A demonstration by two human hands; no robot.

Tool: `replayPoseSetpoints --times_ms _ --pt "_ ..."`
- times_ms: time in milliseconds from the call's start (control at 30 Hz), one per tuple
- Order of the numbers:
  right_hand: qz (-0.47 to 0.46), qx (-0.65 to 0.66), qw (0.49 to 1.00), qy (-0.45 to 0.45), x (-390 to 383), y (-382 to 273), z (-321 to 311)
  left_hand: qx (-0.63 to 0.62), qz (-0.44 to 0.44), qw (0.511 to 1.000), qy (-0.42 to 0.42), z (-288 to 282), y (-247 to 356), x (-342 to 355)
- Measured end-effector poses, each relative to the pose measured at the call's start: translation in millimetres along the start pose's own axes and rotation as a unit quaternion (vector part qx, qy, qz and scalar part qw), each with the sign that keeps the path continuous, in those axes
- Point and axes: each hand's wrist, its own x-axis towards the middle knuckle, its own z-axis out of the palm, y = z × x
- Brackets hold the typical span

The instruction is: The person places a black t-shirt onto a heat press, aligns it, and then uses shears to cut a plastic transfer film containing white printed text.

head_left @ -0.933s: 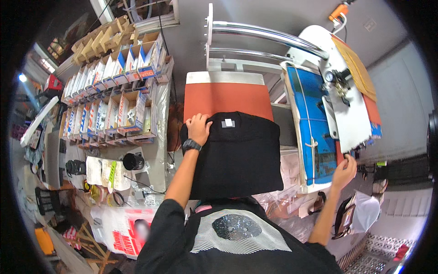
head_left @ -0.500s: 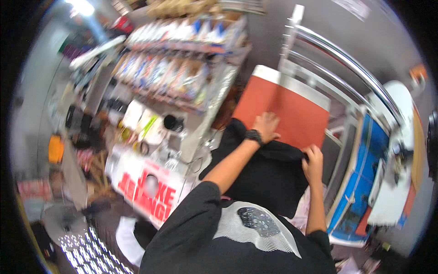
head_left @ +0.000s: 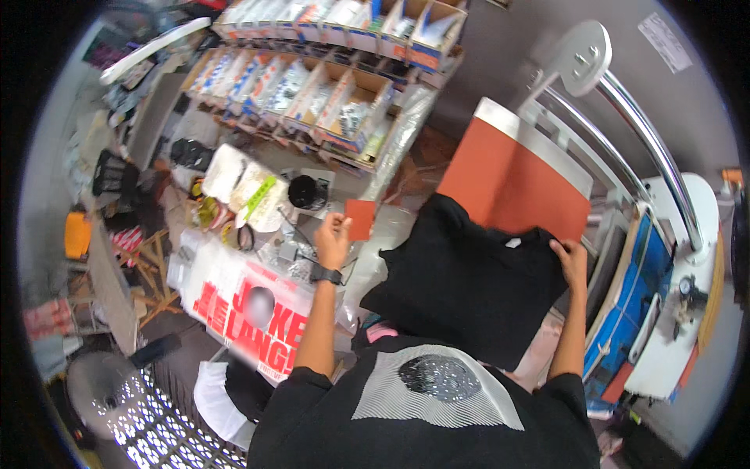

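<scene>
Cramped workshop here: grey wall (head_left: 516, 35) at the back, boxes (head_left: 297, 86) of packets stacked off to my left, and the chrome bars of a press (head_left: 644, 129) over on the right.

Black shirt (head_left: 480, 285) is in front of me, lying over the near part of the orange pad (head_left: 512, 176), with the pad's far part bare. My left hand (head_left: 333, 234) has a small orange square (head_left: 361, 220) pinched by its left edge, out past the shirt's left side. My right hand (head_left: 573, 260) is at the shirt's right shoulder, fingers on the cloth; can't tell if that's a real pinch or just a touch.

How I'd handle this bit: go easy with the right so the shoulder doesn't get dragged and skew the collar. Spread the cloth outward from the neck, because the upper part looks a bit rumpled to me. For the square, an edge grip seems right, since it looks thin and more fingers might bend it.

Which way it points: collar faces away from me, pale tag (head_left: 512, 243) showing in it, hem end toward my body. Long axis leans up and to the right, roughly in line with the pad. The square has no obvious long side.
</scene>
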Motion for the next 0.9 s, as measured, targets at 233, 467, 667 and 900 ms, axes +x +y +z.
replayPoseSetpoints --times_ms 233,467,667,900 --pt "0.045 -0.012 0.997 0.063 -45.1 8.6 6.0 -0.024 0.226 0.971 -0.081 25.9 111.9 22.2" --pt "-0.016 0.059 0.983 0.173 -77.5 -39.9 -25.1 0.139 0.449 0.842 -0.264 162.6 156.1 60.4" --pt "-0.051 0.102 0.963 0.243 -134.1 -57.4 -48.0 -0.098 0.254 0.798 -0.537 107.6 182.9 80.2" --pt "-0.083 0.143 0.954 0.250 -232.4 -93.9 -91.5 -0.079 0.456 0.833 -0.303 -18.5 249.5 9.4"
